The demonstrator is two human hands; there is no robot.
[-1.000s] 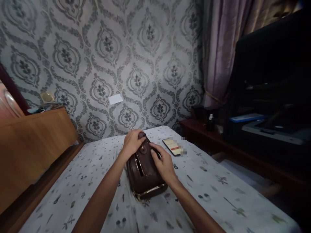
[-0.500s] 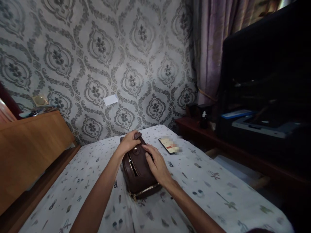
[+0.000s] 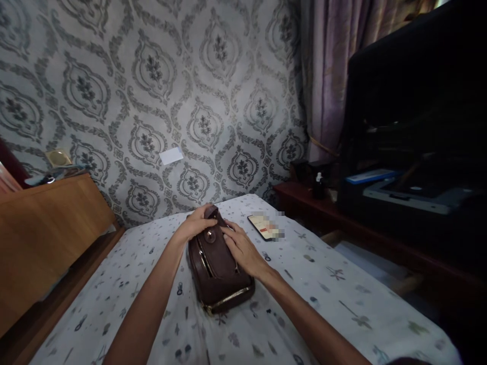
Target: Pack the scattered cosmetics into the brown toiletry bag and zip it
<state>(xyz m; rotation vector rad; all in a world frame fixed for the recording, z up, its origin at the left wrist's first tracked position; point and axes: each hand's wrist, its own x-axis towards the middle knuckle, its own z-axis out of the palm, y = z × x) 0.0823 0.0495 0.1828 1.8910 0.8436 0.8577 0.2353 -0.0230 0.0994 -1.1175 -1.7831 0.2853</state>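
A dark brown leather bag (image 3: 216,276) with gold zips lies on a bed covered by a white patterned sheet (image 3: 312,294). My left hand (image 3: 197,223) grips the far top end of the bag, fingers curled over its edge. My right hand (image 3: 239,247) rests on the bag's upper right side, fingers pressed together near a round stud on the flap. Both forearms reach in from the bottom of the view.
A phone (image 3: 262,226) with a lit screen lies on the sheet just right of the bag. A wooden headboard (image 3: 49,228) stands at the left. A dark low shelf (image 3: 380,243) with a small bottle (image 3: 318,185) runs along the right. Patterned wallpaper and a curtain are behind.
My right hand has slid up the bag toward the stud on the flap. My left hand has kept its grip on the far end. The view has shifted slightly right.
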